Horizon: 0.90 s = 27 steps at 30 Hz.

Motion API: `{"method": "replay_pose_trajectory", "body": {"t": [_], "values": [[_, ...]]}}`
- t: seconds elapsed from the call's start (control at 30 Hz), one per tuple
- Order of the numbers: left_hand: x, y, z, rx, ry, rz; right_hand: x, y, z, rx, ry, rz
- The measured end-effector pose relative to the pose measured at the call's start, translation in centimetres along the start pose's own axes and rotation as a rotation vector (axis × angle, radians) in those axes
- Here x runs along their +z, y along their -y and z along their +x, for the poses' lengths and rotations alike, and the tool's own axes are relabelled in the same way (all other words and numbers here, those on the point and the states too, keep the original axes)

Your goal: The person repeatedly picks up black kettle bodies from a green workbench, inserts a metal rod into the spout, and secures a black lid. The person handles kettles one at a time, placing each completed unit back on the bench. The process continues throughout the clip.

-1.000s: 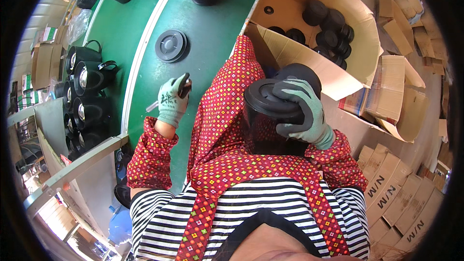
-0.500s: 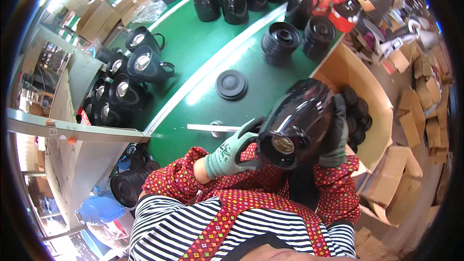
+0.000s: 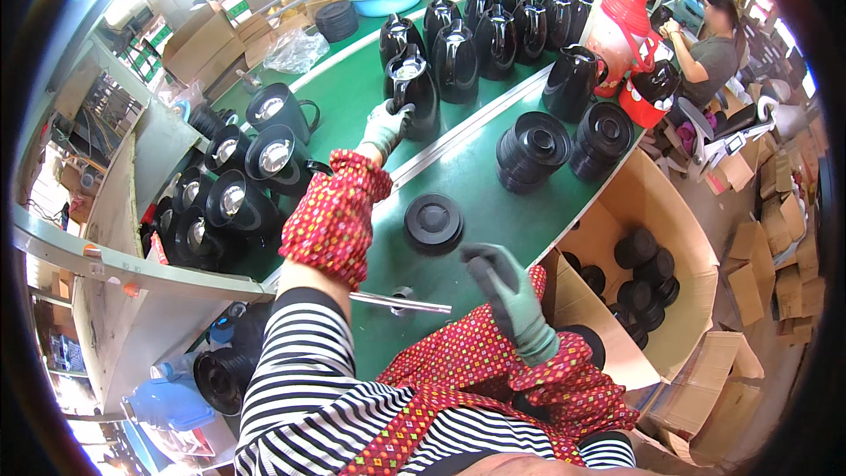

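Out over the green worktop reaches my left hand [image 3: 385, 128] in a pale green glove, its fingers closed on the handle of a glossy black jug [image 3: 421, 106]. That jug stands upright at the near end of several similar black jugs [image 3: 456, 66]. Close to my body, my right hand [image 3: 507, 295] is raised with its fingers stretched out, a little blurred and holding nothing. Between the two hands lies a round black lid [image 3: 434, 219]. A shiny metal rod [image 3: 401, 302] is on the worktop near its front edge.
Stacked black lids [image 3: 534, 148] stand beyond my right hand. More black lids lie in the cardboard box [image 3: 679, 203] at right. Jugs with silvery openings [image 3: 275, 154] lie at left. A red thermos [image 3: 621, 31] stands far right, near a seated person [image 3: 714, 48].
The jug held tilted between both hands has left my lap area. My left arm has stretched forward to a jug in the row. The right hand has let go and moved left.
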<state>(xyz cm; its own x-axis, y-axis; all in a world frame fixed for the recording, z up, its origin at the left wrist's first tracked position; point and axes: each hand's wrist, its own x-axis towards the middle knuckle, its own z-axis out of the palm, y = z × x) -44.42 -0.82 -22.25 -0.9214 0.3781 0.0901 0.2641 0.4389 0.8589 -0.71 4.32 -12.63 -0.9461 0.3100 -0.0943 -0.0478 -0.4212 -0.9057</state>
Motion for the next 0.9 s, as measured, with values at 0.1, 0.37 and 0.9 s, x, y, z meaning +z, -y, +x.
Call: {"method": "replay_pose_trajectory", "body": {"t": [0.1,0.37,0.9], "values": [[2.2,-2.7,1.0,-0.017,-0.02,0.113,1.9,1.4,0.7,-0.14,0.125,-0.443],[1.2,-8.8,-4.9,-0.133,-0.449,0.179,10.0,4.0,1.8,-0.651,0.222,-0.871],[-8.8,-9.9,-4.6,-0.103,0.077,1.84,14.5,6.1,-10.2,-0.578,0.276,-0.535]]}}
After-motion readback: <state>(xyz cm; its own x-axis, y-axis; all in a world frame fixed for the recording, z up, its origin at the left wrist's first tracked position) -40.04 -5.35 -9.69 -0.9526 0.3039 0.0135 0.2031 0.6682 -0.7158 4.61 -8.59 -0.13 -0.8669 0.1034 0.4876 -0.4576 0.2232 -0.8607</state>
